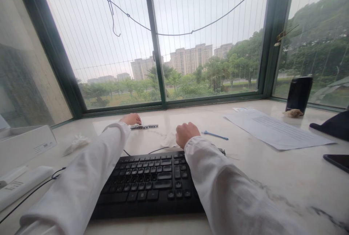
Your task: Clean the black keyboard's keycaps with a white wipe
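Observation:
My left hand (pixel 131 119) rests on the pale counter past the keyboard's far edge, fingers curled down. At its fingertips lies a narrow row of small dark and light pieces (pixel 148 126); whether the hand grips one is hidden. My right hand (pixel 187 134) is closed, knuckles up, beside a crumpled white tissue (pixel 169 140); what is inside it does not show. Below my hands sits a black keyboard (pixel 163 184), with several keycaps off in its middle rows. A thin blue stick (pixel 216 135) lies right of my right hand.
A printed paper sheet (pixel 272 128) lies at right, near a dark upright object (pixel 299 95) and a phone-like slab (pixel 338 161). At left are a white box (pixel 29 144), a crumpled white tissue (pixel 76 143) and a white power strip (pixel 27 184) with a black cable. Windows stand behind.

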A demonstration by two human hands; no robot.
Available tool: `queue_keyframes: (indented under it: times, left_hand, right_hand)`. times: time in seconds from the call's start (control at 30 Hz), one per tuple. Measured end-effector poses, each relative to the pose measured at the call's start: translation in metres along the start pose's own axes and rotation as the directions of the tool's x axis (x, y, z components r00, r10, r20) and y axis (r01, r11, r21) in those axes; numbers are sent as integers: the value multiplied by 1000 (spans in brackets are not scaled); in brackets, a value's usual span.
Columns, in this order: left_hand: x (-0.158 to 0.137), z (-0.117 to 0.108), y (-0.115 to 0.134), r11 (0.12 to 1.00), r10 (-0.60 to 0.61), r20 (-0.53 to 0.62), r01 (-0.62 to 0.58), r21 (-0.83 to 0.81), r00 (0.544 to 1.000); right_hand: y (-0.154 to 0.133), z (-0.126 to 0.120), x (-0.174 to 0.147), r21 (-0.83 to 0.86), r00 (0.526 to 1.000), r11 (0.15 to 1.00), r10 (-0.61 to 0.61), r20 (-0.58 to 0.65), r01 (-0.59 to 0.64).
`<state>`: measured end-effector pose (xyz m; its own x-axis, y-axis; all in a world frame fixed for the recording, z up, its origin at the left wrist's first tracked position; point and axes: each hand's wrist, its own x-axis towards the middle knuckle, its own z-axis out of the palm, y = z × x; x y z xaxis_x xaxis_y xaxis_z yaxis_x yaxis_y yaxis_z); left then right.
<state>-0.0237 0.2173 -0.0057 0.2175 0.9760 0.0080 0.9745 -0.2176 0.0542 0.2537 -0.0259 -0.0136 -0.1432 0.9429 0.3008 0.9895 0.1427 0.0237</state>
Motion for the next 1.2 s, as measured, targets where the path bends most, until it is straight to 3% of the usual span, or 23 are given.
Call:
queue_keyframes:
  times: [0.23,0.43,0.57,0.67,0.77,0.87,0.93,0.97,1.07,1.2]
  left_hand:
    - [-26,-29,25,990,11,-98,-25,-137,995]
    - [-88,-46,67,956,127,-238,-183,-231,963]
    - [-148,-43,99,860,314,-336,-416,-297,888]
    - [-184,-32,119,807,339,-431,-494,-324,837]
    - [-203,-19,129,832,269,-562,-483,-273,782]
    - [-210,-9,129,844,257,-603,-479,-240,755]
    - [-212,-5,127,828,274,-632,-512,-228,725]
    - [-213,-3,125,817,290,-645,-534,-218,707]
    - [-216,0,123,796,338,-661,-578,-179,670]
    - [-222,-2,123,824,352,-667,-556,-112,656]
  right_hand:
    - [0,9,2,76,999,996,39,20,-40]
    - [5,21,5,156,991,986,37,126,-56]
    - [8,22,7,230,989,963,131,70,-144]
    - [9,22,13,428,973,877,229,25,-217]
    - [6,25,21,716,968,663,239,73,-218]
    - [-4,30,27,940,965,239,162,208,-243]
    - [-13,32,28,965,964,-46,64,259,-257]
    - [-18,33,27,957,967,-147,21,256,-250]
    - [-29,34,23,931,979,-301,-52,199,-205]
    - [-34,30,18,895,969,-372,-82,233,-247]
